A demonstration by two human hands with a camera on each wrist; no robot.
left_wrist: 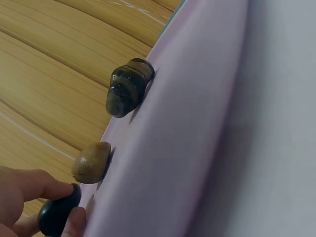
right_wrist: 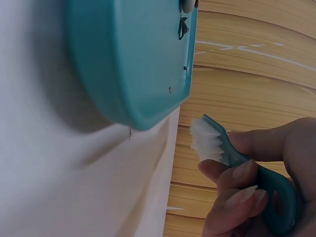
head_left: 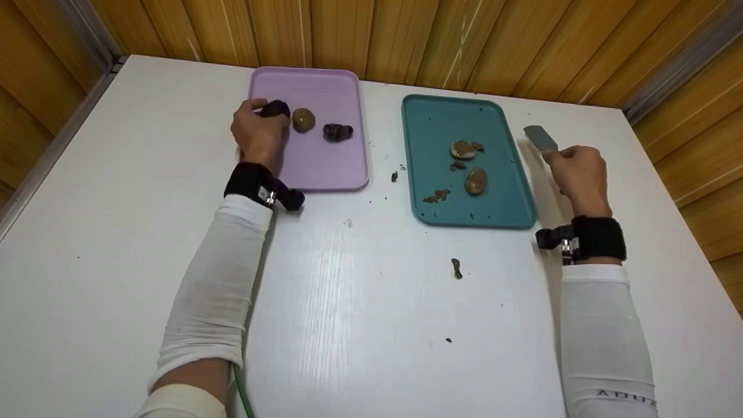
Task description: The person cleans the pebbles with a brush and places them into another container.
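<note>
My left hand (head_left: 258, 132) pinches a dark stone (head_left: 275, 108) at the left side of the purple tray (head_left: 325, 168); the left wrist view shows my fingers (left_wrist: 29, 190) round this black stone (left_wrist: 57, 215). A tan stone (head_left: 303, 119) and a dark banded stone (head_left: 337, 132) lie on that tray beside it. My right hand (head_left: 580, 174) grips a teal brush (right_wrist: 256, 168) with white bristles (right_wrist: 206, 140), held just right of the teal tray (head_left: 499, 217). Two brownish stones (head_left: 463, 150) (head_left: 476, 180) and dirt bits lie on the teal tray.
A white table (head_left: 360, 302) carries both trays, with small dark crumbs (head_left: 457, 268) scattered in front of and between them. Wooden panel walls (head_left: 406, 35) close in behind the table and at both sides.
</note>
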